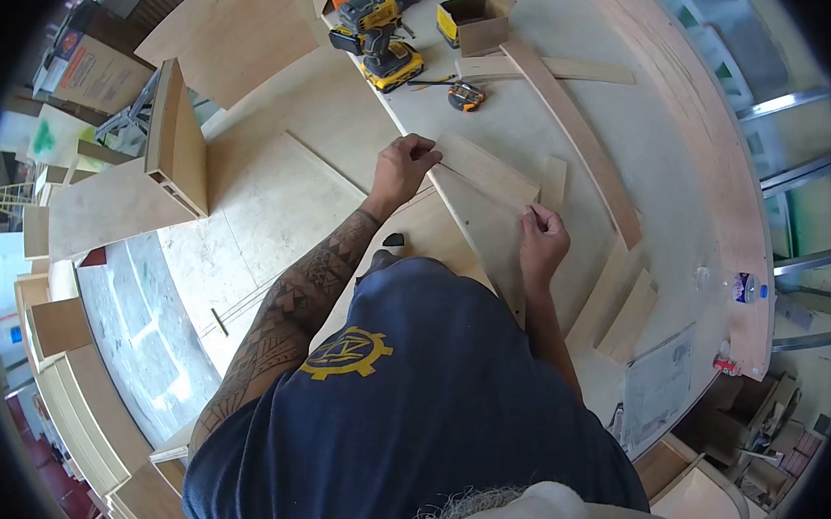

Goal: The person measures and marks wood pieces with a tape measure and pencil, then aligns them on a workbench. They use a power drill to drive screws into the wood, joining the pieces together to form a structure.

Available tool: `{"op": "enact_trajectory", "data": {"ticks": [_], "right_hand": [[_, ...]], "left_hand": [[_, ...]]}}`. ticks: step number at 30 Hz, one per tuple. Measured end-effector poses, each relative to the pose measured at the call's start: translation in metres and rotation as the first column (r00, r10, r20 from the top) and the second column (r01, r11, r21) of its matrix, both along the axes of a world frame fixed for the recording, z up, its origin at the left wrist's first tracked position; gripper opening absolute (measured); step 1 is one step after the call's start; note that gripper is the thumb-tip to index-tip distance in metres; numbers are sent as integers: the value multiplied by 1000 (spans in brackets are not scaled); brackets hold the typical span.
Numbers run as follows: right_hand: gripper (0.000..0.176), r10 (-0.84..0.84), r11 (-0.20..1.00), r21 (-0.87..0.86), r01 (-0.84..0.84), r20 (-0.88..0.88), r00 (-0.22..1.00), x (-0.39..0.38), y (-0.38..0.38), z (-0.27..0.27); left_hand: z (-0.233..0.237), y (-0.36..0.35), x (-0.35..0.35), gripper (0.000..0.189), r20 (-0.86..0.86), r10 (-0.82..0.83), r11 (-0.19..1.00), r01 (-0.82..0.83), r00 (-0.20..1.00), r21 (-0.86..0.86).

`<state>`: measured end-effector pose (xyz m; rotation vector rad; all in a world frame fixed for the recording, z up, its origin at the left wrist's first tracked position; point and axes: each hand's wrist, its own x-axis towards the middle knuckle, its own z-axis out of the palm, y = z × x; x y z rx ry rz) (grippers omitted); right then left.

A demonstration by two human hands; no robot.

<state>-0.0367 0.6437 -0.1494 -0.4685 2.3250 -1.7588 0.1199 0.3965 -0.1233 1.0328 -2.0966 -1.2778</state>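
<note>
A short, flat wooden board lies slantwise between my two hands over the pale workbench. At its upper left end, the thumb and fingers of my left hand are closed on it. My right hand pinches the board near its lower right corner. Just beyond that corner is a small wooden offcut. Farther up the bench lie a tape measure and a pencil. A long wooden strip runs down the bench to the right of the hands.
A yellow and black cordless drill stands at the bench's upper edge, beside an open cardboard box. More wood pieces lie at right, near a printed sheet. A water bottle is by the far right edge.
</note>
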Motion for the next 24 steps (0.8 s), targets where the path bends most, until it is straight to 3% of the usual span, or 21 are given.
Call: {"op": "enact_trajectory", "data": {"ticks": [7,14,19,24], "right_hand": [[26,75,994,83,-72,-39,996,1,1,10],[31,88,986,148,-72,-100,991,-3,-2,10],[30,107,987,136,-84,-168,980,-2,-1,6],[29,108,990,111,-84,-235,966,-4,1,-1]], "left_hand": [[2,-2,4,33,20,-5,994,3,1000,113],[4,-6,9,34,68,-47,998,44,997,47],[-2,-8,15,34,1,-142,990,142,990,-7],[-10,-7,13,32,-45,-129,991,130,991,9]]}}
